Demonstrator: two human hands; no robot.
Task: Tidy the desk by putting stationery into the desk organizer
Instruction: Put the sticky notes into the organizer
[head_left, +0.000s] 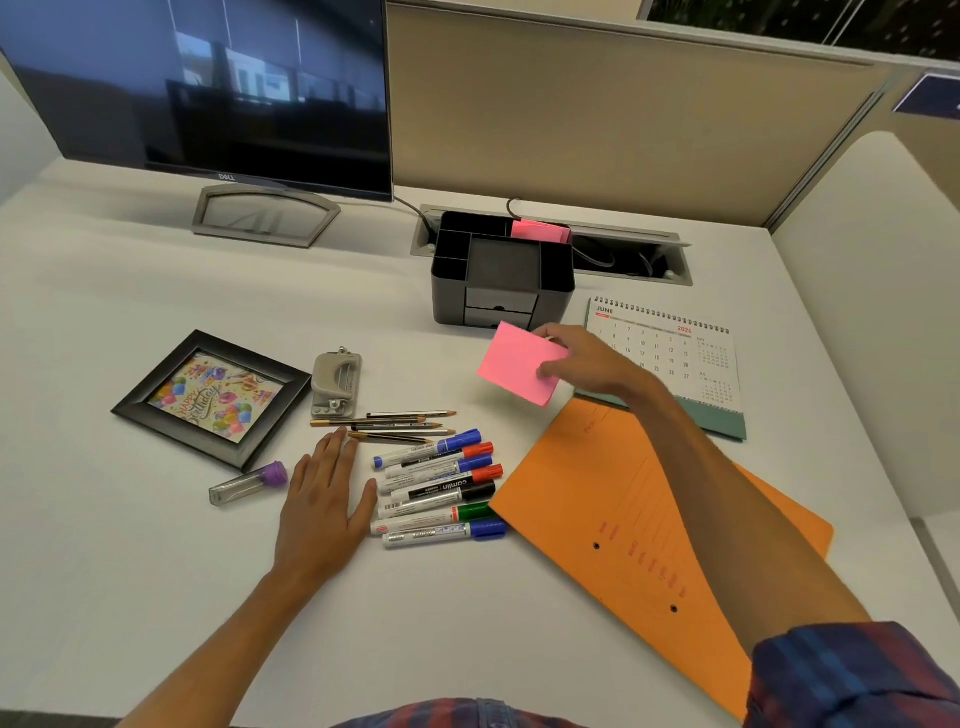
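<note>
A black desk organizer (553, 283) stands at the back centre of the desk, with pink sticky notes (540, 230) in its rear right compartment. My right hand (587, 361) pinches another pink sticky note pad (511, 364) in the air just in front of the organizer. My left hand (324, 493) lies flat and open on the desk, left of several markers (441, 486). Several pencils (395, 427) lie just beyond its fingertips. A lead case with a purple cap (249, 483) lies left of that hand.
A grey hole punch (335, 382) and a black photo frame (213, 397) sit at the left. An orange folder (654, 525) and a desk calendar (670, 348) lie at the right. A monitor (208, 88) stands at the back left, a cable tray (628, 254) behind the organizer.
</note>
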